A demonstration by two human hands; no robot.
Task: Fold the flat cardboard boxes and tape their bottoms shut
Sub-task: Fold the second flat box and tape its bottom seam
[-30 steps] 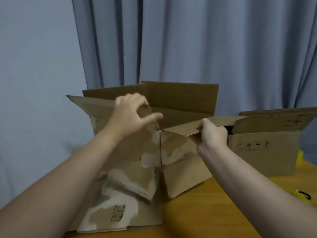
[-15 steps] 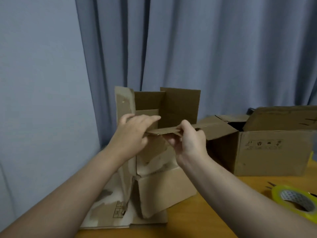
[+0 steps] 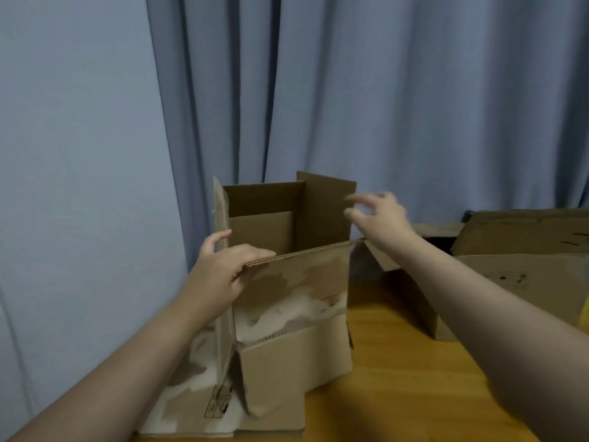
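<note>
**Head view: box opened up, flaps yet to fold**

Head view: the left hand (image 3: 223,269) pinches the near wall of the box (image 3: 293,301), standing opened on the bench (image 3: 398,378) at 12 o'clock. The right hand (image 3: 377,215), fingers spread and empty, hovers at the far flap (image 3: 328,208). The squaring step looks underway; next, flaps must fold for taping. A second box (image 3: 522,275) crowds 3 o'clock; a curtain (image 3: 382,90) hangs behind.
</note>
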